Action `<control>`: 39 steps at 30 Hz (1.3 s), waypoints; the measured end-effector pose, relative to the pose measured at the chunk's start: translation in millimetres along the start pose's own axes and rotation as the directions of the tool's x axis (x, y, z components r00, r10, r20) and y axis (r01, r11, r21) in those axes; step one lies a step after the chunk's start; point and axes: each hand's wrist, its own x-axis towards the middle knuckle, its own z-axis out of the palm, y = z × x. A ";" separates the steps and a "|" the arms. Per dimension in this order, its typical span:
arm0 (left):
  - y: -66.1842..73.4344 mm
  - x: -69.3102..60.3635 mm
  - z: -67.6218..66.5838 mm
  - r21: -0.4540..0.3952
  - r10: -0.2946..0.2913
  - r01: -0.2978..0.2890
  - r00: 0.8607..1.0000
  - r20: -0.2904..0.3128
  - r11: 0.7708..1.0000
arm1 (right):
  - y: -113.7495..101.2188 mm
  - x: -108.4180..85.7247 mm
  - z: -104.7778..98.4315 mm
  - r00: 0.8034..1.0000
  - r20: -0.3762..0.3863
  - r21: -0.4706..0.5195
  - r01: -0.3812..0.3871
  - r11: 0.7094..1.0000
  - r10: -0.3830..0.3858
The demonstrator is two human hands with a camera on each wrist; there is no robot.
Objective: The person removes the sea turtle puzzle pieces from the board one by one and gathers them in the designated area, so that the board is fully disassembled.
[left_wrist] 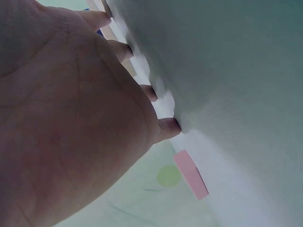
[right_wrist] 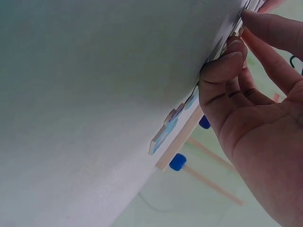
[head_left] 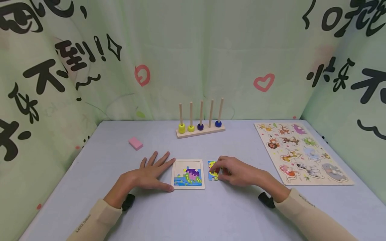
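Note:
A square wooden tray puzzle [head_left: 188, 160], partly filled with a purple, green and blue picture, lies flat on the table. The left hand [head_left: 147, 175], fingers spread, touches its left side with the index fingertip and thumb tip; its palm [left_wrist: 75, 104] fills much of the left wrist view. Just right of the tray are blue and yellow puzzle pieces [head_left: 213, 178]. Over them the right hand [head_left: 238, 170] has bent fingers and pinches a piece at their upper right, largely hidden. In the right wrist view the right hand [right_wrist: 255, 109] is beside the flat pieces [right_wrist: 163, 135].
A pink block [head_left: 135, 143] lies at the back left. Behind the tray stands a wooden peg rack [head_left: 200, 133] with yellow and dark blue beads. A large animal puzzle board [head_left: 297, 160] covers the right side. Curtains with black writing surround the table [head_left: 169, 217].

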 end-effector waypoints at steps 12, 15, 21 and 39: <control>-0.3 0.6 -0.8 -0.018 0.006 -0.005 1.000 0.020 1.000 | 1.4 -0.6 0.2 1.000 -0.003 -0.007 0.009 1.000 -0.009; -0.2 0.5 -1.1 -0.015 0.005 -0.004 1.000 0.022 1.000 | 2.0 -0.8 0.5 1.000 -0.005 -0.006 0.012 1.000 -0.012; 0.0 -0.2 -0.9 -0.022 0.015 -0.015 1.000 -0.003 1.000 | 1.7 -0.7 1.0 1.000 -0.006 -0.005 0.017 1.000 -0.017; -1.9 -0.5 -0.1 -0.026 0.015 -0.015 1.000 0.001 1.000 | 2.5 -0.3 -2.1 0.999 -0.021 0.019 0.029 0.999 -0.029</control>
